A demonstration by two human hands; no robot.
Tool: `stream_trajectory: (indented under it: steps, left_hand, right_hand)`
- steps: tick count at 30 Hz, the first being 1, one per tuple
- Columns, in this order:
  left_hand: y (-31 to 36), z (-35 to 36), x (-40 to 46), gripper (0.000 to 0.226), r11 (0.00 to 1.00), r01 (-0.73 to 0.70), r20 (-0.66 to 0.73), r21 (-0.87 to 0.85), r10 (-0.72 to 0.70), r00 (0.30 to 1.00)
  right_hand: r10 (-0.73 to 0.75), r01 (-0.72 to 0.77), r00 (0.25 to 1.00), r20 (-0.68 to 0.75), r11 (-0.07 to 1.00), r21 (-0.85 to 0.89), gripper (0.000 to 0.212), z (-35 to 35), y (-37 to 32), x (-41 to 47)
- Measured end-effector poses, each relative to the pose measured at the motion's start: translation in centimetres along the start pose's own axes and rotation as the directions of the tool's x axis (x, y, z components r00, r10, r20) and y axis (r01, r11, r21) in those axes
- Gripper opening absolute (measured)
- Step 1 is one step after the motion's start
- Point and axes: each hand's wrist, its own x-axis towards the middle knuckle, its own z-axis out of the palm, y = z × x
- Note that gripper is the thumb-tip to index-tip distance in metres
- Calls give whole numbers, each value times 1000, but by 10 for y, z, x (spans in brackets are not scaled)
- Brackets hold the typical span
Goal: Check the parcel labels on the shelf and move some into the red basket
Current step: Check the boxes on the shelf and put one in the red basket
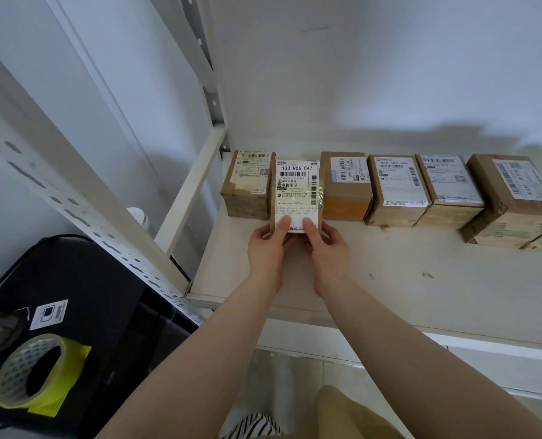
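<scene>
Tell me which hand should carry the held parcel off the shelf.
Either could, probably the left hand: both grip the parcel at its near end, and the left is nearer the shelf's open end. The right hand mirrors it. No basket is visible.

white-labelled brown parcel (297, 193) tilted up, second in shelf (421, 280) row

White shelf board (390, 274), centre-right of frame, scuffed. Five taped cardboard parcels (396, 188) in a row along its back edge, labels up; a sixth (296, 191) tilted up, second from left.
</scene>
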Motion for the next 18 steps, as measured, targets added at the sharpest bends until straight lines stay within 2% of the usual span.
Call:
stream_trajectory:
  steps: [10, 18]
  left_hand:
    - [-3, 0, 2, 50, 1000, 3, -7, -3, -3, 1000]
    - [2, 3, 2, 49, 995, 55, 17, -84, -54, 998]
  right_hand:
    - [12, -11, 1000, -8, 1000, 1, 60, 0, -1, 1]
    - [58, -57, 998, -16, 997, 56, 59, 6, -7, 1]
